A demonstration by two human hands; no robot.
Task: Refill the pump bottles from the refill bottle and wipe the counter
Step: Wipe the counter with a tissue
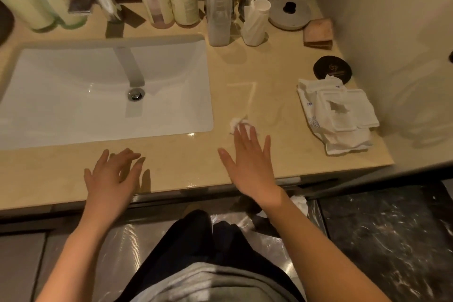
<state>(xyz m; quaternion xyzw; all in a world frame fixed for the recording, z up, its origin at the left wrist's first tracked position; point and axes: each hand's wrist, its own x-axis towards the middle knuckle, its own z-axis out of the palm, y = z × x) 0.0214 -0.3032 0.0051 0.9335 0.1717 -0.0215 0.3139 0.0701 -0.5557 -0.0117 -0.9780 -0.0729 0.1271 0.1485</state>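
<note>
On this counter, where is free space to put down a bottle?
The widest bare patch of the counter lies between the sink and the tissue pack, in front of the tall clear bottle. Only a small tissue wad sits at its near end, by the right hand. The back edge, around the pink bottles, is crowded.

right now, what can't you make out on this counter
Head view:
- Green bottles: tops cut off by the upper edge.
- Tall clear bottle: print too blurred to read.
- White wad: partly hidden by the right hand's fingertips; contact unclear.
- Wipes pack: lettering too small.
</note>
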